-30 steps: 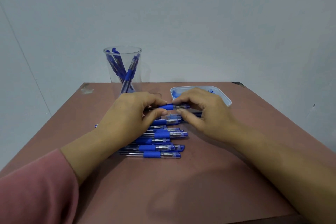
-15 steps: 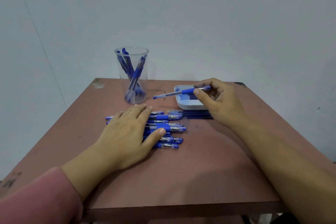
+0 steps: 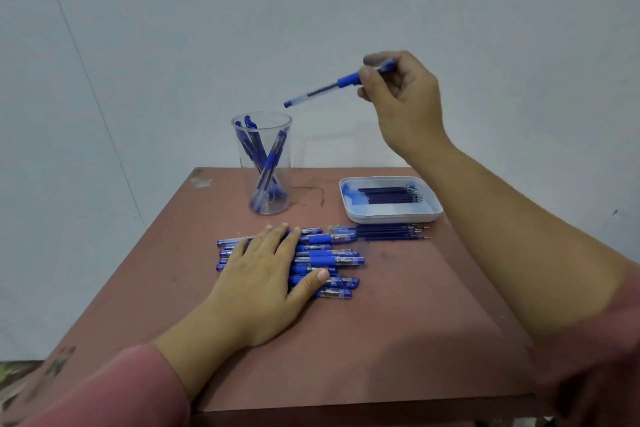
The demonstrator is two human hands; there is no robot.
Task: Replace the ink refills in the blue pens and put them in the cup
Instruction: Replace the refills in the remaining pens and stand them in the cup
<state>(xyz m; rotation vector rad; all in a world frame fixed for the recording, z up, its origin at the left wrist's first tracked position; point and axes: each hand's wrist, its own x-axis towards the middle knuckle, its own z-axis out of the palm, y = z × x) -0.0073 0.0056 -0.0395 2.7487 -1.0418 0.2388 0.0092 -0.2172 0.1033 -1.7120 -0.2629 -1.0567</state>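
Observation:
My right hand (image 3: 401, 97) is raised above the table and pinches a blue pen (image 3: 322, 88) by its capped end; the pen slants down to the left, its lower end just above the rim of the clear cup (image 3: 264, 163). Several blue pens stand inside the cup. My left hand (image 3: 266, 274) lies flat, fingers straight, on a row of several blue pens (image 3: 332, 258) on the brown table (image 3: 398, 322). Loose dark ink refills (image 3: 391, 232) lie to the right of the row.
A white tray (image 3: 391, 215) at the back right holds more dark refills and blue stains. The table's far edge runs just behind cup and tray, with a plain grey wall beyond. A pink sleeve covers each forearm near me.
My right hand lifted one pen off the row and carried it up and left to above the cup. My left hand flattened onto the pens and stayed there.

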